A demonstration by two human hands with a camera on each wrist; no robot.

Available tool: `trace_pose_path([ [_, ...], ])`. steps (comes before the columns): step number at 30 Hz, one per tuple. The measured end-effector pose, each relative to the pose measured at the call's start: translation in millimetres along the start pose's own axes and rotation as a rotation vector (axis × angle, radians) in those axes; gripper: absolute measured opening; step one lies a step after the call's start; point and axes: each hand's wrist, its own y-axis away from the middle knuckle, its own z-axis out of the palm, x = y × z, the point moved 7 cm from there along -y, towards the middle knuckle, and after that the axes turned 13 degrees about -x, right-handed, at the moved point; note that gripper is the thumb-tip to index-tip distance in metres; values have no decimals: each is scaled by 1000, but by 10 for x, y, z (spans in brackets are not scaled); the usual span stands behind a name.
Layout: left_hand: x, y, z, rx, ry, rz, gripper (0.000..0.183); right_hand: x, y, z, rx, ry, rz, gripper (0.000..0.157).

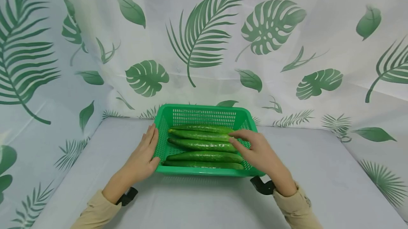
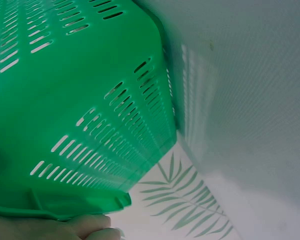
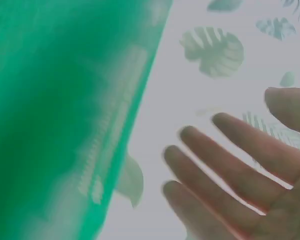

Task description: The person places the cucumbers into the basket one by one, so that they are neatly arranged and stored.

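Note:
Several long green cucumbers point(image 1: 204, 156) lie side by side in a green plastic basket point(image 1: 210, 172) with slotted walls. My left hand point(image 1: 143, 156) rests along the basket's left rim with its fingers straight. In the left wrist view, the fingers of that hand point(image 2: 65, 227) touch the rim from outside. Over the basket's right side hovers my right hand point(image 1: 258, 151), its fingertips near the right ends of the cucumbers. The right wrist view shows that hand point(image 3: 240, 185) with fingers spread and nothing held, beside the blurred basket wall point(image 3: 55, 115).
The basket stands on a white-covered table point(image 1: 197, 200), near the back edge. Behind it and at the sides hangs white cloth point(image 1: 207, 76) printed with green leaves. A black wrist strap mount point(image 1: 262, 185) shows below the right hand, another point(image 1: 128, 196) below the left.

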Motion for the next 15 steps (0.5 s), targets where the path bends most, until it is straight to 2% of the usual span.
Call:
trace_pose_path([
  [4, -6, -2, -11, 6, 4, 5, 80, 70, 206, -408, 233, 210, -45, 27],
  [8, -28, -6, -16, 1, 4, 8, 80, 228, 434, -668, 399, 370, -4, 37],
  [12, -61, 9, -13, -4, 12, 2, 80, 443, 559, -759, 453, 455, 38, 46],
  [15, -78, 32, -17, 1, 14, 2, 79, 624, 557, -724, 418, 470, 63, 52],
])
